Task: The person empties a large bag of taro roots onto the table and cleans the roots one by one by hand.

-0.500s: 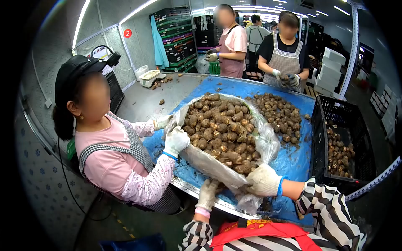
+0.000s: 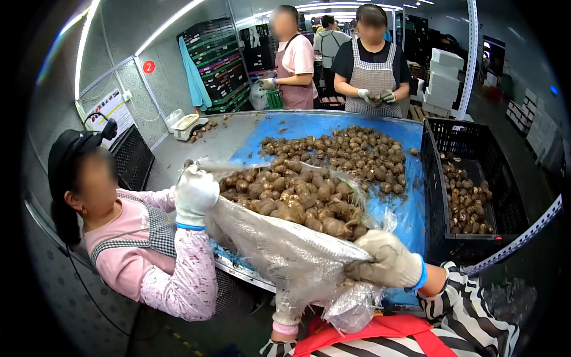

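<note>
My right hand (image 2: pixel 385 259), in a pale work glove, is closed on the near right edge of a translucent woven sack (image 2: pixel 279 244). Low in the view, my left hand (image 2: pixel 287 309) reaches up beneath the sack; its fingers are hidden behind the material. A heap of round brown tubers (image 2: pixel 297 193) lies in the opened sack, and more tubers (image 2: pixel 363 152) are spread on the blue sheet (image 2: pixel 410 208) beyond it. The co-worker on the left lifts the sack's other side with a gloved hand (image 2: pixel 196 190).
A black crate (image 2: pixel 437 196) holding tubers stands on the right. Two people (image 2: pixel 295 65) (image 2: pixel 372 68) stand across the table (image 2: pixel 172 154). At its far left is a small scale (image 2: pixel 189 124). Stacked dark crates (image 2: pixel 220 71) and white boxes (image 2: pixel 443 80) are behind.
The sack's near side has been raised, and tubers have spilled toward the far side of the blue sheet. My right hand and the co-worker's hand are higher. The camera view has shifted.
</note>
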Action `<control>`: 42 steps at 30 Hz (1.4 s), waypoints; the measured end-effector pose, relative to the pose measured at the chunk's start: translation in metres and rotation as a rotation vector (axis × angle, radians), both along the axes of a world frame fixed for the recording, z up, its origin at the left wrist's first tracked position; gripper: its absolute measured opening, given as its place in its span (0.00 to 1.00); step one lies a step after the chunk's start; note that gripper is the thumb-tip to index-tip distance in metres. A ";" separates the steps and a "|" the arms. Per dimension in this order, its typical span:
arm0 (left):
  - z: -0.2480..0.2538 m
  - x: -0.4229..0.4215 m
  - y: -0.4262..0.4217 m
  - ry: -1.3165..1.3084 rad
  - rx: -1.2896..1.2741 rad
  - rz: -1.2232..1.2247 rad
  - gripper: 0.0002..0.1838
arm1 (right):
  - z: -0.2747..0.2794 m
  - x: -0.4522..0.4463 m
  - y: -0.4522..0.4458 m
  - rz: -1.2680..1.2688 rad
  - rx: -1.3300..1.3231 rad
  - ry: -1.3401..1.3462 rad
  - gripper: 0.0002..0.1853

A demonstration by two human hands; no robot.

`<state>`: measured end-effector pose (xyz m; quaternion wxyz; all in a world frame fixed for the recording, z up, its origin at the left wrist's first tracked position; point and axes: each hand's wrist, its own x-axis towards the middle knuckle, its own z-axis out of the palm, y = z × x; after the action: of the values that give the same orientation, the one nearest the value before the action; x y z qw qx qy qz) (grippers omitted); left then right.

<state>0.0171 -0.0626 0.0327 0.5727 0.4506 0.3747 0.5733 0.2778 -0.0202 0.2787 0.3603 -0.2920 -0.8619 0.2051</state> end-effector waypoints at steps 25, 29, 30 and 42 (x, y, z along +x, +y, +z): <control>0.135 0.180 0.263 0.543 0.114 0.134 0.20 | -0.086 0.135 0.206 -0.922 -0.398 0.447 0.20; 0.171 0.195 0.283 0.558 0.182 0.233 0.17 | -0.208 0.180 0.227 -0.967 -0.420 0.536 0.27; 0.181 0.197 0.286 0.399 0.094 0.158 0.16 | -0.225 0.181 0.221 -1.035 -0.501 0.662 0.29; 0.161 0.163 0.258 0.157 0.013 0.023 0.14 | -0.319 0.169 0.177 -1.294 -0.321 0.717 0.28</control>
<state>0.1798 0.1956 0.1936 0.5320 0.4933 0.4200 0.5451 0.4470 0.1567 -0.0408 0.6200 -0.7041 -0.3080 0.1579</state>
